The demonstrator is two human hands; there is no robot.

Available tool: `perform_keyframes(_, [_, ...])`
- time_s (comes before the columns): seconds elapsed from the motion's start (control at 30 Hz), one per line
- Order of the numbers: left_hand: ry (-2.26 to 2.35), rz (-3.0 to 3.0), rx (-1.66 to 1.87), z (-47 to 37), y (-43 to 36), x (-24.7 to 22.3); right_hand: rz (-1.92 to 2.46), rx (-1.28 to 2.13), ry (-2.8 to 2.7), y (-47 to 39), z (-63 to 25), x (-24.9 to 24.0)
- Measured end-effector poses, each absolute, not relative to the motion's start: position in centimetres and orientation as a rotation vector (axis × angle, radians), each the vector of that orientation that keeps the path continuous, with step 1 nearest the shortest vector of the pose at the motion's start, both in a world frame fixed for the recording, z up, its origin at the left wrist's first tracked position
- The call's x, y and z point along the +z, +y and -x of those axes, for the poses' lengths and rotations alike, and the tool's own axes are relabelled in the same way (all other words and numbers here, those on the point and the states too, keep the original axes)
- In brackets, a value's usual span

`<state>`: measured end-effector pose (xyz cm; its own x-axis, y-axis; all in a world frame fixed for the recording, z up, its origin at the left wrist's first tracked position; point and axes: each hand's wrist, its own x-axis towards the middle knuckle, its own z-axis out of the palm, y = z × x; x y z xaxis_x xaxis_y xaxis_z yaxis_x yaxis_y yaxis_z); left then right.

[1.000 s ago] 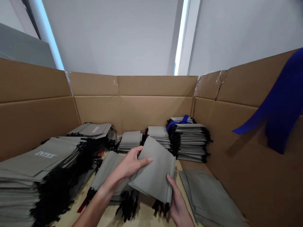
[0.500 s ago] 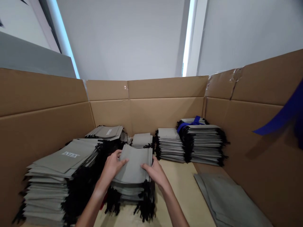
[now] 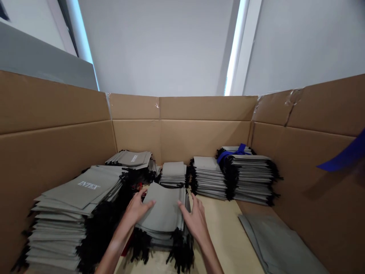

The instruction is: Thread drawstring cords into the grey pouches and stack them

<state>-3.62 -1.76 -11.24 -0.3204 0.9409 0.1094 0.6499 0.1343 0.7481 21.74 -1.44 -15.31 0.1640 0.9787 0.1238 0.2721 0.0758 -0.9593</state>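
A stack of grey fabric pouches [image 3: 164, 207] with black cord ends hanging at its near corners sits in front of me, plain side up. My left hand [image 3: 139, 208] is at its left edge, fingers apart, the thumb lying over the top pouch. On the opposite side, my right hand [image 3: 196, 219] is open with fingers spread, its thumb near the top right edge. Both palms face the stack from either side. Whether the fingertips still touch the pouches I cannot tell.
A tall pouch pile marked INTEX [image 3: 85, 186] stands left, another [image 3: 132, 158] behind it. Further stacks [image 3: 209, 175] line the back, one pile tied with blue ribbon [image 3: 234, 152]. Loose grey fabric [image 3: 279, 239] lies right. Cardboard walls [image 3: 199, 135] surround the surface; a blue strip [image 3: 345, 156] hangs right.
My right hand has loosened and spread away from the stack's side. My left hand's grip also looks looser. The stack now sits slightly lower and squarer, and the view has shifted a little.
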Motion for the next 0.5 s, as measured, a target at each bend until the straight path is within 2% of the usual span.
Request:
perform_keyframes(0.1, [1.939,-1.441,1.037,3.5,-1.6,-12.0,1.195,1.234,-1.016,-0.6,-21.8,-18.1])
perform_keyframes(0.17, [1.891,-1.405,1.047,3.2,-1.7,-12.3,1.098,1.361,-0.941,-0.3,-21.5,-19.3])
perform_keyframes(0.5, [1.678,-1.153,1.067,1.9,-2.7,-11.3,1.069,1.368,-0.966,0.6,-18.9,-21.4])
